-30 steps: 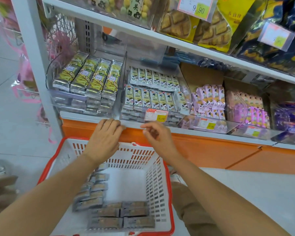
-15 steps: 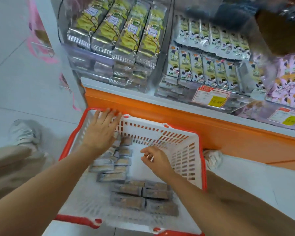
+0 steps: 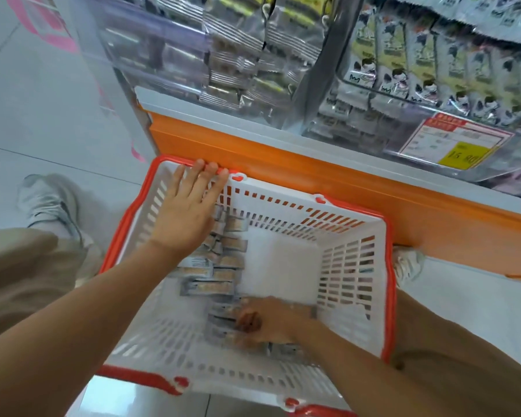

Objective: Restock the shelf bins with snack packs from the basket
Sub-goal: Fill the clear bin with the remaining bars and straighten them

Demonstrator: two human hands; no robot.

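Your left hand (image 3: 184, 218) lies flat, grip open, at the basket (image 3: 387, 266) rim; blur hides whether your right hand (image 3: 274, 323) grips the snack packs (image 3: 221, 317) beneath. Pinch a squared stack.

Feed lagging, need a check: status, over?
Left hand open, fingertips on basket rim. Right hand down on snack packs, grip blurred. Nothing in the way.

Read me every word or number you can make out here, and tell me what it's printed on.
"15 80": yellow patch of the price tag on the clear bin front.
Price tag's red header and small print: blurred, unreadable.
Shelf packs: print too blurred to read.
Basket packs: print too small to read.
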